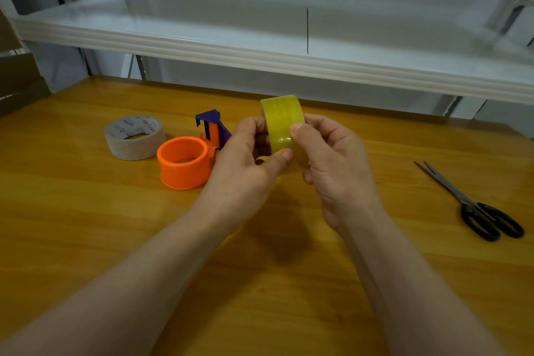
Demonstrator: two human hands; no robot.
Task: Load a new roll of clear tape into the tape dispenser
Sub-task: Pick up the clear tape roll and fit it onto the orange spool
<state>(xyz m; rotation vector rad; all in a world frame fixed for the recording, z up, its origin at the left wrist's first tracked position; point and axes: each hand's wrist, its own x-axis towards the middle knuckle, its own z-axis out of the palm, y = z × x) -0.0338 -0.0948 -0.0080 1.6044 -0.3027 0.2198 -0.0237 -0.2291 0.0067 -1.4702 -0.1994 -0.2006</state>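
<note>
Now I am pinching the clear tape roll (284, 127) with curled left hand (245, 165) and right hand (335, 167), best feeling gently for its end, dispenser (185, 163) at nine o'clock.

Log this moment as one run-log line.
left hand, right hand: gripping yellowish clear tape roll above wooden table | orange-and-blue plastic tape dispenser: on table, spool empty | loading: not done

A single wide-angle camera on the head looks forward and down onto the table (86, 240). Left hand (245, 165), right hand (335, 165) and roll (281, 121) sit close to the lens, near mid-frame; a shelf (260, 58) spans the top, beyond the table's far edge.
</note>
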